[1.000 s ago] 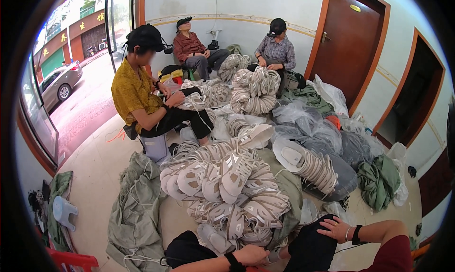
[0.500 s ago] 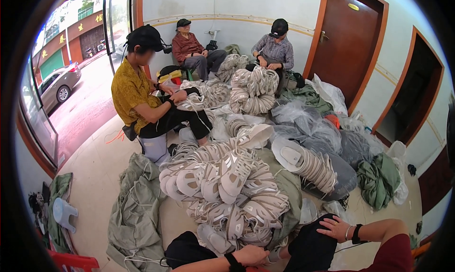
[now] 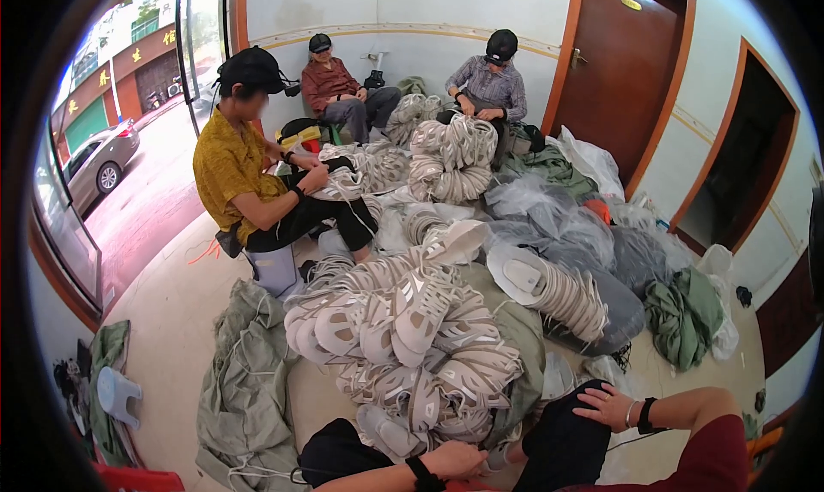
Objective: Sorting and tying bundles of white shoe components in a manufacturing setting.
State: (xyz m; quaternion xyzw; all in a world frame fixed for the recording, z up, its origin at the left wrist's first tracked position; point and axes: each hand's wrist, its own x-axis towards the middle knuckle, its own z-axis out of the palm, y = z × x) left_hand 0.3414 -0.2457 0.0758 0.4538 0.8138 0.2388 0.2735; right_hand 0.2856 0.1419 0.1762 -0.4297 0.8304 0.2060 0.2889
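Note:
My left hand [image 3: 457, 460] is low in the middle, its fingers curled closed beside the nearest beige shoe uppers. What those fingers hold, if anything, is hidden. A black band circles that wrist. My right hand [image 3: 605, 405] lies flat and open on my dark-trousered knee [image 3: 562, 445], fingers spread, with nothing in it. In front of both hands rises a big heap of beige and white shoe uppers [image 3: 421, 320], laced and nested in rows. Green sacking [image 3: 511, 329] shows along the heap's right side.
A person in a yellow shirt [image 3: 236, 162] handles an upper at left; two people [image 3: 339, 89] sit by the back wall, one at a bundle [image 3: 455, 157]. Clear plastic bags [image 3: 558, 217] and another row of uppers [image 3: 562, 295] lie right. A green sack [image 3: 245, 389] and blue-white stool [image 3: 118, 396] stand left.
The whole view has shifted slightly, so the room sits a little further left. Both my hands keep their places. The seated people's hands have moved only slightly.

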